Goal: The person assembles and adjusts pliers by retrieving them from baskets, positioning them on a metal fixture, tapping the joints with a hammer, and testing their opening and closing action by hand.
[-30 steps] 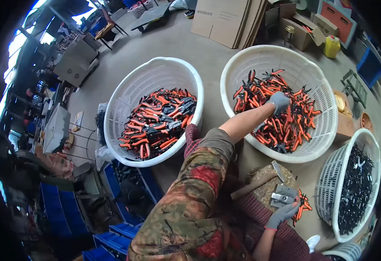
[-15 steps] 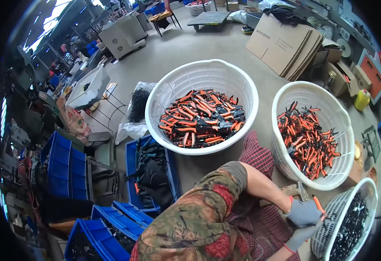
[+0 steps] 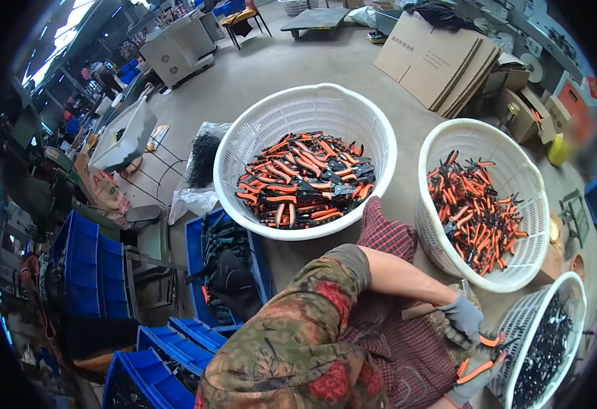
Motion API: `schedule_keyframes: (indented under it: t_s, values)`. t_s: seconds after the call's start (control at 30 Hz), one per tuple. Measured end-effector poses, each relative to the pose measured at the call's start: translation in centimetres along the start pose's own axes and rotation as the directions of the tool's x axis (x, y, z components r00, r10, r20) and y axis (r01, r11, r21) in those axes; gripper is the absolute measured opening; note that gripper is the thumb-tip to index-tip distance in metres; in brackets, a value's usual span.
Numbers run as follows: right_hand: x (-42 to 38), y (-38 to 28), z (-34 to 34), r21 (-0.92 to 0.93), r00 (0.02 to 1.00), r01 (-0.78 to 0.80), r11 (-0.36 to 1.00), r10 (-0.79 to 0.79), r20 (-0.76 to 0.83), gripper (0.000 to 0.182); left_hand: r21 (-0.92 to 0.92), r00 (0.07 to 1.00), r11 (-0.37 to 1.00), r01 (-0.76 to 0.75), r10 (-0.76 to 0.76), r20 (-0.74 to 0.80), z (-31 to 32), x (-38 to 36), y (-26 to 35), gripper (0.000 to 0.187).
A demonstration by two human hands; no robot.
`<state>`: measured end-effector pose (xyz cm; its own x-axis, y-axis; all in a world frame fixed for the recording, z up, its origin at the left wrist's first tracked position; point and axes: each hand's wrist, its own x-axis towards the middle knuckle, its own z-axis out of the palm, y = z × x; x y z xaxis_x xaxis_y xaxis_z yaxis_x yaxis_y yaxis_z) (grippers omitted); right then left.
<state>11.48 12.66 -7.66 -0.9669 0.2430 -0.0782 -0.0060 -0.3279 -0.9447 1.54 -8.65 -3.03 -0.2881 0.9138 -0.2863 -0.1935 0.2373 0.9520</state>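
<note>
Orange-handled pliers (image 3: 481, 354) sit low at the right, over the person's lap, just beside the basket of dark metal parts (image 3: 550, 341). The gloved left hand (image 3: 463, 319) closes on them from above, and the gloved right hand (image 3: 472, 383) grips them from below. Two white baskets (image 3: 380, 129) of orange pliers stand on the floor ahead.

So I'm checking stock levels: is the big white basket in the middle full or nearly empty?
Partly full. The middle basket holds a shallow heap of orange-handled pliers across its bottom; bare white wall shows above them.
</note>
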Motion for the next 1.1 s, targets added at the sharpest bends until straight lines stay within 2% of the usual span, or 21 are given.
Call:
schedule_keyframes:
  t_s: [0.03, 0.13, 0.17, 0.23, 0.3, 0.37, 0.43, 0.47, 0.5, 0.53, 0.57, 0.6, 0.63, 0.7, 0.73, 0.77, 0.83, 0.9, 0.97, 1.03, 1.1]
  values:
    - [0.3, 0.0, -0.6, 0.126, 0.998, -0.017, 0.992, 0.009, 0.065, 0.054, -0.022, 0.999, 1.000, -0.006, 0.007, 0.036, -0.4, 0.0, 0.2, 0.030]
    - [0.4, -1.1, 0.7, 0.456, 0.883, -0.164, 0.874, -0.076, 0.464, 0.058, -0.068, 0.991, 0.997, -0.042, 0.034, -0.126, -0.7, -0.2, 1.0, 0.032]
    - [-0.6, -1.6, 2.5, 0.474, 0.953, -0.102, 0.875, -0.051, 0.298, 0.060, -0.104, 0.990, 0.994, -0.015, 0.000, -0.142, -1.0, 0.3, 0.7, 0.034]
    - [-1.4, -1.4, 3.0, 0.410, 0.952, -0.098, 0.907, -0.035, 0.305, 0.059, -0.038, 0.990, 0.999, -0.035, 0.029, -0.135, -0.9, 0.4, 1.0, 0.035]
    - [-2.2, -2.2, 6.8, 0.262, 0.995, 0.012, 0.965, -0.038, 0.094, 0.055, -0.112, 0.990, 0.991, -0.080, 0.066, -0.127, 1.7, 0.8, 0.4, 0.043]
    - [-2.5, -2.2, 7.7, -0.075, 0.999, -0.021, 0.997, 0.024, 0.041, 0.050, -0.085, 0.971, 0.995, -0.048, 0.027, -0.237, 4.4, 0.8, -0.6, 0.046]
    - [-2.2, -1.3, 7.5, -0.282, 0.998, -0.059, 0.958, 0.060, -0.005, 0.045, -0.052, 0.979, 0.996, 0.067, -0.076, -0.190, 4.3, 2.2, -3.1, 0.047]
    - [-2.0, -1.5, 7.7, -0.476, 0.992, 0.122, 0.871, -0.091, 0.087, 0.044, -0.088, 0.980, 0.993, 0.083, -0.098, -0.176, 3.9, 1.8, -2.7, 0.047]
    - [-1.1, -1.8, 8.0, -0.020, 0.995, -0.102, 0.995, 0.102, -0.008, 0.046, -0.040, 0.971, 0.992, 0.123, -0.128, -0.200, 3.3, 1.9, -2.2, 0.046]
    - [-1.0, -3.3, 9.4, 0.247, 0.991, -0.092, 0.965, 0.113, -0.072, 0.048, -0.076, 0.968, 0.994, 0.075, -0.091, -0.233, 2.9, 1.5, -1.5, 0.044]
    - [-0.7, -4.2, 7.7, 0.354, 0.969, -0.198, 0.914, 0.128, 0.211, 0.049, -0.165, 0.970, 0.986, -0.033, -0.008, -0.244, 2.2, 1.5, -1.5, 0.043]
    - [-0.2, -2.8, 6.6, 0.348, 0.982, -0.138, 0.927, 0.083, 0.167, 0.047, -0.128, 0.970, 0.992, -0.011, -0.021, -0.242, 1.7, 1.4, -0.9, 0.043]
    - [-0.4, -2.7, 7.0, 0.323, 0.993, -0.094, 0.942, 0.064, 0.100, 0.043, -0.091, 0.966, 0.996, 0.010, -0.034, -0.258, 1.6, 1.4, -0.5, 0.043]
    - [-1.1, -3.7, 7.4, 0.133, 0.971, -0.207, 0.969, 0.188, 0.147, 0.033, -0.108, 0.971, 0.993, -0.057, 0.030, -0.236, 2.9, 1.5, -1.2, 0.044]
    - [-1.4, -4.3, 8.3, 0.015, 0.977, -0.211, 0.977, 0.211, 0.003, 0.027, -0.036, 0.979, 0.999, 0.004, -0.012, -0.205, 3.0, 1.1, -0.7, 0.045]
    - [-1.0, -2.7, 8.7, 0.026, 0.988, -0.083, 0.996, 0.086, -0.129, 0.024, -0.011, 0.984, 0.999, 0.052, -0.053, -0.168, 2.9, 1.1, -0.3, 0.045]
    - [-0.6, -2.2, 7.7, 0.081, 0.995, -0.026, 0.996, 0.033, -0.091, 0.022, 0.040, 0.984, 0.989, 0.145, -0.140, -0.113, 2.5, 1.2, 0.2, 0.045]
    - [-0.8, -2.4, 6.7, -0.064, 0.997, -0.015, 0.998, 0.009, -0.081, 0.021, 0.238, 0.974, 0.945, 0.225, -0.213, -0.078, 1.7, 1.2, 1.4, 0.046]
    - [-0.7, -1.4, 5.2, -0.111, 0.994, -0.044, 0.993, 0.032, -0.106, 0.024, 0.718, 0.966, 0.661, 0.219, -0.250, -0.064, -0.6, 1.6, 0.1, 0.044]
    - [0.3, -1.1, 2.0, -0.675, 0.970, -0.226, 0.702, 0.099, -0.222, 0.027, 0.864, 0.970, 0.472, 0.176, 0.064, -0.233, -1.8, 0.8, 0.3, 0.039]
    - [0.7, -0.4, 0.3, -0.775, 0.967, -0.236, 0.586, 0.059, -0.249, 0.030, 0.832, 0.921, 0.504, 0.232, 0.161, -0.355, -3.6, 1.0, -0.1, 0.034]
